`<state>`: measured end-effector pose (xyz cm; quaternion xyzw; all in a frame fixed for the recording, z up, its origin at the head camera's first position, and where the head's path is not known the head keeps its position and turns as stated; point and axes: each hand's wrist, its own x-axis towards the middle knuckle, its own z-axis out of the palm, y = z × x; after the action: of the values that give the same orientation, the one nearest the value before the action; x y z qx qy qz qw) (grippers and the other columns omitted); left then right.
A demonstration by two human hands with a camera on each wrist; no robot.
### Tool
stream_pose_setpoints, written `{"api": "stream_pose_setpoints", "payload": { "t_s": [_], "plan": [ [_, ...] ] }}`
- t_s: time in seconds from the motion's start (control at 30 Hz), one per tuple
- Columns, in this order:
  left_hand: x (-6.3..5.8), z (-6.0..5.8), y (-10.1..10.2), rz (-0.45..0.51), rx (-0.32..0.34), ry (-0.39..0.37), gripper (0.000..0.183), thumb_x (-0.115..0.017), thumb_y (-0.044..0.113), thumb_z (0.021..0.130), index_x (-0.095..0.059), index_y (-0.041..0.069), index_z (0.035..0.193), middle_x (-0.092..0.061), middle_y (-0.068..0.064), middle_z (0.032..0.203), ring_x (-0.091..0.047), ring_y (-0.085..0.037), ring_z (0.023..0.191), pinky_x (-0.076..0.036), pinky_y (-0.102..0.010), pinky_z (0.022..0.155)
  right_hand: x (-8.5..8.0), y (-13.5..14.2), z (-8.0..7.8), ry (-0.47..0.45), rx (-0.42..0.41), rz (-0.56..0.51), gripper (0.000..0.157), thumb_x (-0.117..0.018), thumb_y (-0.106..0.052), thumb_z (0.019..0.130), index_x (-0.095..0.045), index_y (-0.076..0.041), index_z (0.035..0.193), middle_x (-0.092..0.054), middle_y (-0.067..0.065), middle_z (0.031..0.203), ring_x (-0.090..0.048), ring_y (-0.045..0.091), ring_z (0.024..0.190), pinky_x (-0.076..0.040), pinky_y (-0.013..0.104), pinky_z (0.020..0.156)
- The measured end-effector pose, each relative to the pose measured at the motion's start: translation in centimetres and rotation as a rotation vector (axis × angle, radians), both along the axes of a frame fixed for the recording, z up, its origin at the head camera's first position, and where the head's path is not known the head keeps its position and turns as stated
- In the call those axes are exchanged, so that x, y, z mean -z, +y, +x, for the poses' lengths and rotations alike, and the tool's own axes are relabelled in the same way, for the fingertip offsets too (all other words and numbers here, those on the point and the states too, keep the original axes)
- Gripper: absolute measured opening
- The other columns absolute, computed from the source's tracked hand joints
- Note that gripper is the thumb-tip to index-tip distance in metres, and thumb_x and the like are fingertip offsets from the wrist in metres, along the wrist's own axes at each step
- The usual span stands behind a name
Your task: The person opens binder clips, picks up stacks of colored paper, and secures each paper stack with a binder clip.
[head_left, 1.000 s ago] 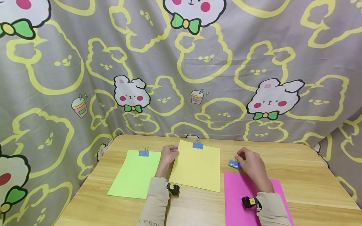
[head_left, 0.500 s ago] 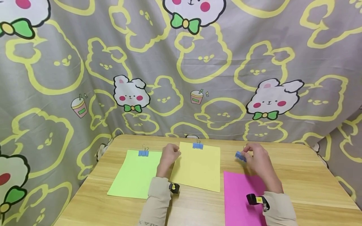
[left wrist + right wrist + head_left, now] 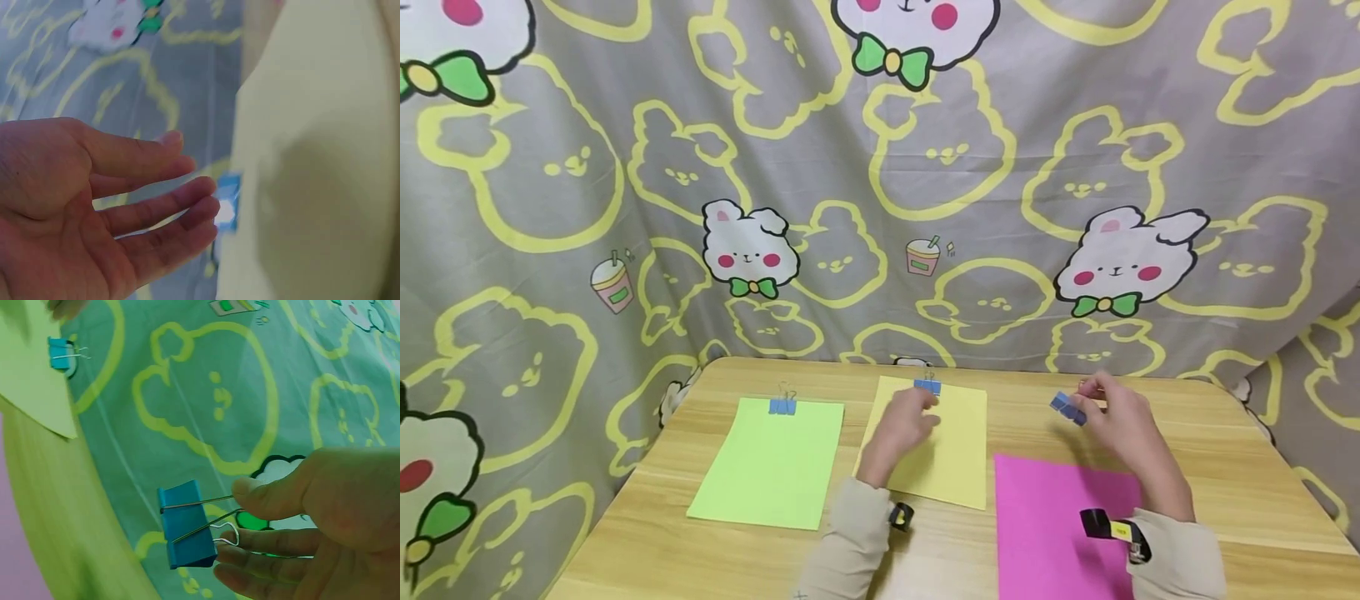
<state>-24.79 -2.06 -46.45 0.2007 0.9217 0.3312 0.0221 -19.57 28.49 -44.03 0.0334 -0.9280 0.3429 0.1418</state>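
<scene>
My right hand (image 3: 1122, 421) holds a blue binder clip (image 3: 1067, 408) above the table, past the far edge of a pink sheet (image 3: 1052, 517). In the right wrist view, thumb and fingers pinch the wire handles of that binder clip (image 3: 186, 525). Over the yellow paper (image 3: 958, 450) is my left hand (image 3: 901, 425), with nothing in it. Its fingers are relaxed and slightly bent in the left wrist view, near a second blue binder clip (image 3: 227, 203). That clip (image 3: 928, 387) is fixed on the yellow paper's far edge.
To the left lies green paper (image 3: 767, 467) with another blue binder clip (image 3: 782, 407) on its far edge. The wooden table (image 3: 1240, 467) ends at a grey patterned curtain (image 3: 985, 167) behind it.
My right hand has lifted the binder clip and carried it to the right. My left hand has left the yellow paper's left edge and moved right, over the paper.
</scene>
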Motion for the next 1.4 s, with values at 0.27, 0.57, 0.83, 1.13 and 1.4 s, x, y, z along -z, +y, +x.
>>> {"api": "stream_pose_setpoints", "payload": {
  "t_s": [0.27,0.57,0.83,1.13,1.4],
  "plan": [
    [1.0,2.3,6.1,-0.217,0.111,0.092,0.034,-0.075,0.019,0.095,-0.071,0.007,0.126,-0.069,-0.006,0.122,-0.066,-0.019,0.111,-0.053,-0.026,0.093,-1.0,1.4,1.2,-0.044,-0.040,0.023,0.011,-0.069,-0.004,0.096,-0.059,-0.001,0.094,-0.065,0.025,0.107,-0.063,0.057,0.105,-0.059,0.057,0.078],
    [2.1,4.2,10.5,-0.439,0.287,0.160,0.037,-0.075,0.041,0.093,-0.073,0.020,0.123,-0.062,0.008,0.123,-0.055,-0.008,0.109,-0.049,-0.021,0.086,-1.2,3.0,1.9,-0.115,-0.056,0.091,0.013,-0.071,-0.007,0.095,-0.059,-0.006,0.093,-0.068,0.029,0.110,-0.059,0.059,0.111,-0.057,0.050,0.072],
    [2.2,5.4,12.2,-0.560,0.311,0.169,0.060,-0.083,0.061,0.075,-0.072,0.029,0.124,-0.055,0.009,0.120,-0.048,-0.008,0.107,-0.047,-0.027,0.091,-2.0,3.8,2.4,-0.130,-0.038,0.106,0.012,-0.072,-0.007,0.094,-0.061,-0.006,0.093,-0.067,0.033,0.112,-0.060,0.059,0.109,-0.058,0.050,0.070],
    [2.1,6.4,12.7,-0.731,0.230,0.132,0.065,-0.087,0.067,0.060,-0.065,0.030,0.108,-0.055,0.008,0.101,-0.044,-0.011,0.093,-0.041,-0.026,0.082,-2.4,4.1,2.7,-0.145,-0.033,0.105,0.010,-0.073,-0.008,0.094,-0.063,-0.006,0.094,-0.065,0.036,0.117,-0.060,0.060,0.109,-0.058,0.052,0.071],
    [1.9,6.7,12.7,-0.740,0.220,0.098,0.068,-0.090,0.063,0.061,-0.060,0.026,0.109,-0.054,0.008,0.102,-0.047,-0.010,0.092,-0.044,-0.022,0.077,-2.4,4.4,3.0,-0.162,-0.016,0.109,0.007,-0.071,-0.007,0.094,-0.064,-0.006,0.095,-0.064,0.033,0.118,-0.057,0.060,0.112,-0.057,0.053,0.072]
  ]
}}
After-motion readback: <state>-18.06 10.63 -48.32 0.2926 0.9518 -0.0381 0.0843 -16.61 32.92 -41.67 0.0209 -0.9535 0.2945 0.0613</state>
